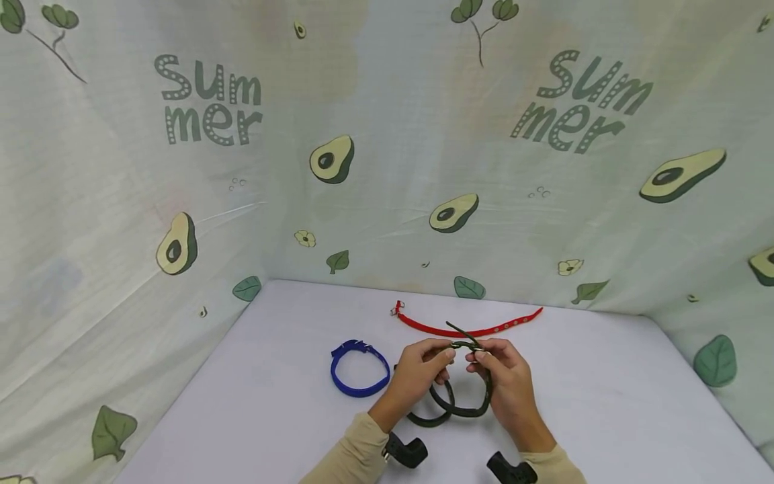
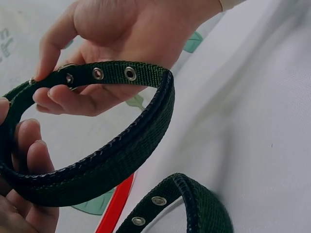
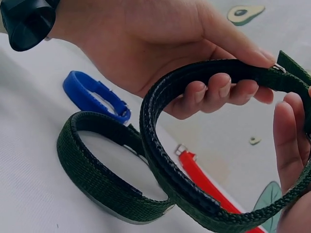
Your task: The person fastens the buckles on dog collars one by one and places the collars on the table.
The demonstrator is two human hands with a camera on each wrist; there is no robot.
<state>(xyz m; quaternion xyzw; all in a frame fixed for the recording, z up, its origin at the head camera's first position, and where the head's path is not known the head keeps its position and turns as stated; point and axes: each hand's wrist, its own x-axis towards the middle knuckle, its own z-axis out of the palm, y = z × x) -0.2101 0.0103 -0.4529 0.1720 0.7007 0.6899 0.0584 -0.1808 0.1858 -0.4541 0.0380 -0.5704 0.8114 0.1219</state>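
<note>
Head view, held green collar (image 2: 121,153): left hand (image 1: 417,375) and right hand (image 1: 510,390) pinch it above the tabletop (image 1: 272,376), seemingly mid-buckling.
Blue collar (image 1: 361,392): looped, apparently done.
Second green collar (image 3: 97,179): looped, too.
Red collar (image 3: 205,182): lying open behind, seemingly left to do.

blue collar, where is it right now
In the head view, the blue collar lies looped on the white table, just left of the person's left hand, with the red collar farther back to its right.
</note>
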